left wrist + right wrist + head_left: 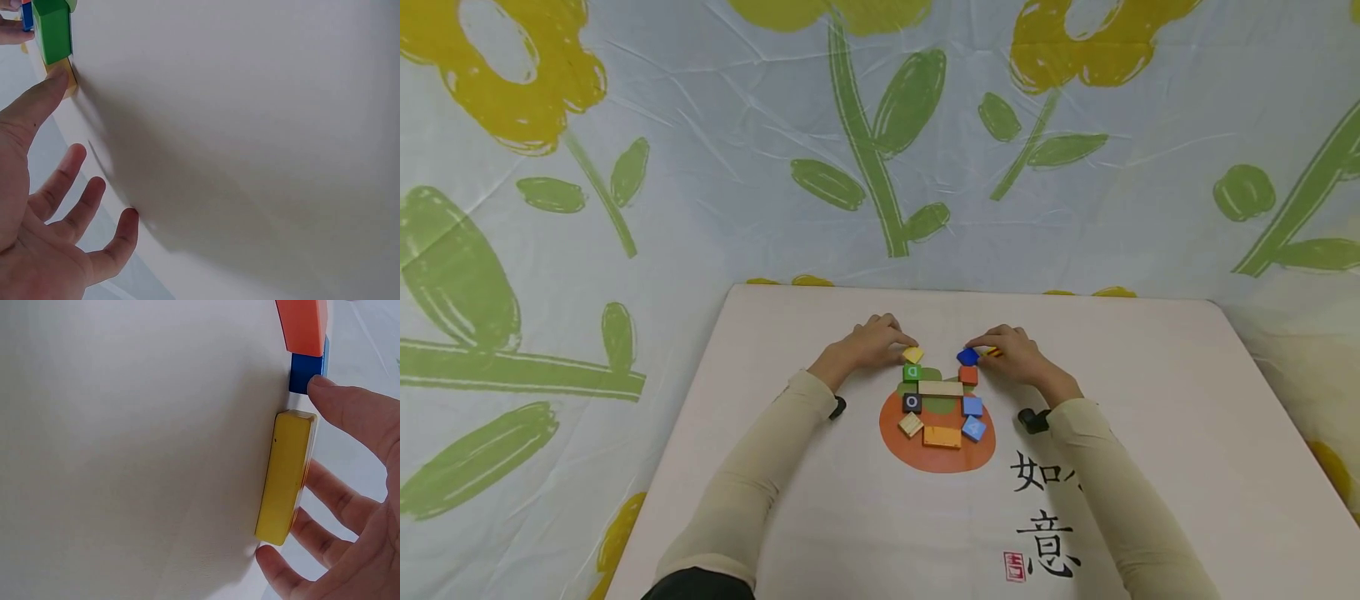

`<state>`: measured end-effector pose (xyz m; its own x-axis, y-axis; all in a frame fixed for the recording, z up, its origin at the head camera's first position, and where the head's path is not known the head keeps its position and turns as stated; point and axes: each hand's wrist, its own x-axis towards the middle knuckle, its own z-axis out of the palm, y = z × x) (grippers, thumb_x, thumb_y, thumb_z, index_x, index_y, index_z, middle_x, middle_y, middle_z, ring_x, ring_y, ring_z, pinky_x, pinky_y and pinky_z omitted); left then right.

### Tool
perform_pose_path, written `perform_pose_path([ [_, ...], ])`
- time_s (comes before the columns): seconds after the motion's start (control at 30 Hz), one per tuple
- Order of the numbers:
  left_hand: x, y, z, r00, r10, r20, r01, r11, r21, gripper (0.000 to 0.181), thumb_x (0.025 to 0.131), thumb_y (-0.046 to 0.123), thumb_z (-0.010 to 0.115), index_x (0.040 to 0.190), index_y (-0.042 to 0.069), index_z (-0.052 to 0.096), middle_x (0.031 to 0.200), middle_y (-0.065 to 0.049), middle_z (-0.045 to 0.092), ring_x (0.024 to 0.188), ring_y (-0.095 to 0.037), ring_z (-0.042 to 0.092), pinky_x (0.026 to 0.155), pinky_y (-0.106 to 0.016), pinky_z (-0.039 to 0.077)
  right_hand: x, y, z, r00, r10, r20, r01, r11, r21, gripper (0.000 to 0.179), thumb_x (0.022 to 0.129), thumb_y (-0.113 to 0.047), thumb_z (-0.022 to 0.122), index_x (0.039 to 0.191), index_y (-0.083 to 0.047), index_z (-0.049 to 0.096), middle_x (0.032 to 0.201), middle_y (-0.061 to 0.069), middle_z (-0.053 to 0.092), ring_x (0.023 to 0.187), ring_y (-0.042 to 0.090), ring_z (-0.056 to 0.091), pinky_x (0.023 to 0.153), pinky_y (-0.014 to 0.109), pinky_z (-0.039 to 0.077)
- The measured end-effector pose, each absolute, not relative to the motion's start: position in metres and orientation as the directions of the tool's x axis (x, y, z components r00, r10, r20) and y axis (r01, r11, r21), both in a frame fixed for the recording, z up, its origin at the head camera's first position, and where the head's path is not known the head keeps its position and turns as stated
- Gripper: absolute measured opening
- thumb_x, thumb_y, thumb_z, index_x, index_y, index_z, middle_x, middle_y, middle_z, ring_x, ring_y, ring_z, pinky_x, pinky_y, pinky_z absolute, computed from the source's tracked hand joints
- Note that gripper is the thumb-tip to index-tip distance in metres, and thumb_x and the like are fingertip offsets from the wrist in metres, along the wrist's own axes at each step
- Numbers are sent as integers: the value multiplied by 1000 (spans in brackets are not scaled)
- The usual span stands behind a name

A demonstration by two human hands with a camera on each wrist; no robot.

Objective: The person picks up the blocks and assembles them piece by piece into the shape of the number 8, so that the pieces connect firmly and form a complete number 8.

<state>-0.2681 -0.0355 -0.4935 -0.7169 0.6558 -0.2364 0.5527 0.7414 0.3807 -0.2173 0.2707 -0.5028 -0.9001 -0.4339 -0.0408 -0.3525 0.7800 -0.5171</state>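
In the head view my left hand point(877, 342) pinches a small yellow block point(912, 355) behind a green letter block point(912, 372). The left wrist view has my thumb on this block's side, with the other visible fingers spread and the index finger hidden. Opposite, my right hand point(1017, 357) pinches a dark blue block point(967, 357) behind a red block point(968, 375). A longer yellow block point(284, 478), striped black on top in the head view, lies beside the blue one, under my right hand's spread fingers.
Nearer me, a beige bar point(940, 389), a black letter block point(912, 403), a wooden block point(911, 425), an orange block point(942, 437) and two light blue blocks point(972, 407) lie over an orange printed shape point(898, 450). Black characters point(1047, 542) mark the pale tabletop point(850, 533). Flowered fabric point(715, 167) hangs behind.
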Motion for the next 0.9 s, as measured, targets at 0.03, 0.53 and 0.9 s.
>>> perform_pose_path([
  [0.03, -268, -36, -493, -717, 655, -237, 552, 742, 380, 37, 97, 32, 68, 134, 29, 66, 130, -7, 51, 117, -26, 45, 92, -52, 39, -217, 271, -503, -901, -432, -41, -351, 781, -516, 31, 97, -10, 65, 127, -8, 69, 129, 26, 53, 116, 49, 44, 89, 65, 36],
  [0.53, -268, -35, -495, -724, 648, -236, 553, 750, 363, 38, 97, 33, 67, 135, 31, 65, 132, -7, 50, 118, -26, 45, 93, -53, 38, -215, 292, -494, -931, -366, -3, -300, 769, -565, 45, 95, -8, 68, 138, -1, 57, 137, 28, 52, 127, 50, 42, 103, 65, 31],
  [0.9, -267, -36, -498, -724, 651, -230, 548, 744, 381, 37, 98, 32, 67, 135, 30, 66, 130, -7, 51, 118, -26, 46, 93, -54, 38, -213, 311, -500, -924, -380, 47, -317, 692, -648, 33, 95, 2, 65, 127, 4, 64, 127, 26, 61, 122, 46, 48, 101, 63, 35],
])
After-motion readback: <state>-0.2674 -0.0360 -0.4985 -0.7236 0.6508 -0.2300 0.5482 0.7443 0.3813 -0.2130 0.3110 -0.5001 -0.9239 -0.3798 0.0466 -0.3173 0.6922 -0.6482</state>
